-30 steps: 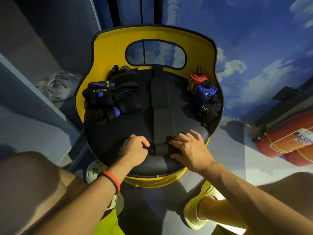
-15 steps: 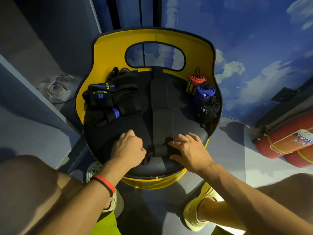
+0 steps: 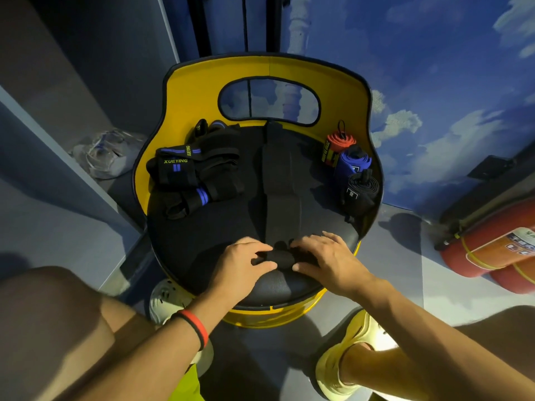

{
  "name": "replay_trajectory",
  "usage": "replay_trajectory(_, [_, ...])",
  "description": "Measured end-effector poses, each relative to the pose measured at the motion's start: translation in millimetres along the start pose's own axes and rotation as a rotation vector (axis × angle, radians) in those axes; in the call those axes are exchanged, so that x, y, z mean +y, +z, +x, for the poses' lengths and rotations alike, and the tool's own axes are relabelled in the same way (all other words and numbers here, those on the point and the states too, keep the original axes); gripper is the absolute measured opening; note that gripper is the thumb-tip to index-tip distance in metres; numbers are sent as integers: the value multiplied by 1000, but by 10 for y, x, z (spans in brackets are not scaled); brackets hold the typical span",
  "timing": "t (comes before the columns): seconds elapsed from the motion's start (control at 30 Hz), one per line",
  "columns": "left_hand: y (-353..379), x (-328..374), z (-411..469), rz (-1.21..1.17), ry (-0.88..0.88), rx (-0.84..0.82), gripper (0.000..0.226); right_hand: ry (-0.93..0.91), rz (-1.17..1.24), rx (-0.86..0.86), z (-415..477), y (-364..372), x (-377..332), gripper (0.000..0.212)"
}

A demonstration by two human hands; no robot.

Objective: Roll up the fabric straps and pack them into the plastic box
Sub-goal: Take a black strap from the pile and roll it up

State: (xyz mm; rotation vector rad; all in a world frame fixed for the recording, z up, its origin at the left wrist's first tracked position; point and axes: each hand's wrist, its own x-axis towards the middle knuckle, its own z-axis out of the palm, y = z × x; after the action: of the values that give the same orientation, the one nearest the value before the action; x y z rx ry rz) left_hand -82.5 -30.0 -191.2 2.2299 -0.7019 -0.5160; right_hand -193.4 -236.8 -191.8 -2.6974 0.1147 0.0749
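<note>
A long black fabric strap [image 3: 279, 180] lies flat down the middle of a black round seat [image 3: 202, 241]. Its near end is a small tight roll [image 3: 279, 257]. My left hand [image 3: 241, 263] grips the roll's left side and my right hand [image 3: 324, 259] grips its right side. At the seat's right edge stand three rolled straps: a red one [image 3: 337, 141], a blue one [image 3: 351, 163] and a black one [image 3: 360, 188]. A loose pile of black straps with blue stripes [image 3: 191, 175] lies on the seat's left. The plastic box [image 3: 104, 153] sits on the floor at left.
The seat has a yellow backrest [image 3: 202, 91] with an oval cut-out. Red fire extinguishers [image 3: 492, 250] lie on the floor at right. A grey wall panel [image 3: 58, 175] runs along the left. My knees and shoes frame the chair's near side.
Both hands have shifted slightly forward along the strap and the roll under them has grown a little thicker. The other straps have not moved.
</note>
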Motion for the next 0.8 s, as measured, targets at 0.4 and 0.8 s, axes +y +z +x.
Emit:
replay_trajectory(0.4, [96, 69, 48, -66, -202, 113, 34, 152, 165, 182, -10, 191, -63, 56])
replay_trajectory(0.8, [118, 180, 75, -106, -280, 191, 29, 226, -68, 275, -225, 468, -327, 58])
